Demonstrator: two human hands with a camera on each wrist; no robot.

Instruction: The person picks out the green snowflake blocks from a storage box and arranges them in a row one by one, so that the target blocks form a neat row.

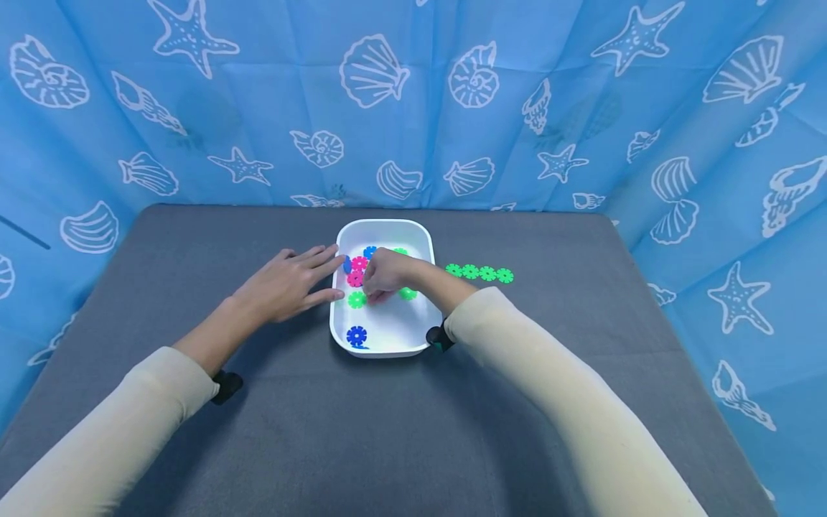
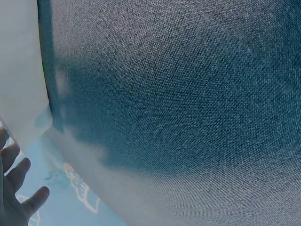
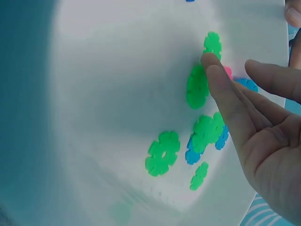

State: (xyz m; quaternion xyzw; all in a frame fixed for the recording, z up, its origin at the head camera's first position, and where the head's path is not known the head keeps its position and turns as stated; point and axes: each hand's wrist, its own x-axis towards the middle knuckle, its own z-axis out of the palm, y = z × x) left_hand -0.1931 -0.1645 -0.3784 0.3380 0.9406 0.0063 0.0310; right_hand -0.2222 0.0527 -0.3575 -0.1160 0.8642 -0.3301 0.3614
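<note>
A white tray (image 1: 394,334) holds several snowflake discs in green, pink and blue. My right hand (image 1: 393,273) reaches down into it among the discs. In the right wrist view its fingers (image 3: 225,96) extend beside a tilted green disc (image 3: 197,87), with the thumb held apart; whether they touch the disc is hard to tell. A pink disc (image 1: 356,278) and another green disc (image 1: 357,299) lie just left of that hand. My left hand (image 1: 287,283) has its fingers spread at the tray's left rim. In the left wrist view only some fingertips show, beside the tray wall (image 2: 23,70).
On the grey tablecloth (image 1: 362,431), a row of several green discs (image 1: 487,273) lies right of the tray. A blue disc (image 1: 357,335) sits in the tray's near left corner. Behind the table hangs a blue shell-patterned curtain (image 1: 426,93).
</note>
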